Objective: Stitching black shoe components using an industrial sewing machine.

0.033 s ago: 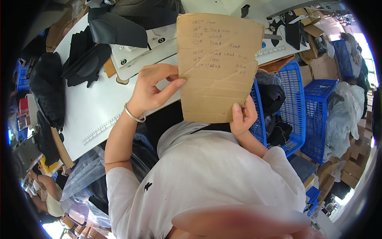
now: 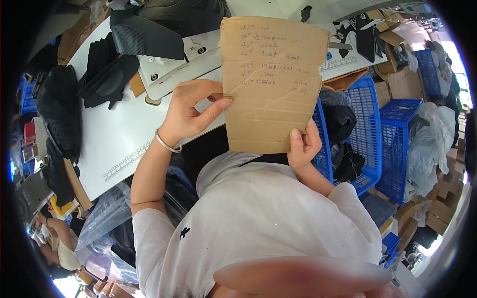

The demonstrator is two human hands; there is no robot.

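A torn-edged sheet of brown corrugated cardboard [image 2: 271,114] is up off the counter in the upper middle of the frame, its face covered in rows of handwriting across the top half, with creases running over the lower part. I see the left hand [image 2: 191,109] pinching its left edge, thumb in front, a silvery bangle [image 2: 168,141] round the wrist. The right hand [image 2: 304,144] grips the lower right corner, thumb flat on the front and fingers curled behind.

Past the sheet spreads the white counter [image 2: 119,129], a ruler scale [image 2: 126,161] along its near edge at centre left. Black cut fabric pieces [image 2: 107,69] lie in a heap at upper left, just beside a curved dark grey panel [image 2: 144,35]. The wearer's white T-shirt [image 2: 278,208] fills the lower middle of the frame.

Right of centre there's a blue plastic basket [image 2: 372,134] with black items [image 2: 340,119] in it, and another blue crate [image 2: 397,119] next to that, with a cloudy plastic bag [image 2: 430,144] bulging at its right. Over at lower left, clear plastic sheeting [image 2: 104,213] hangs near another person's arm [image 2: 62,231].
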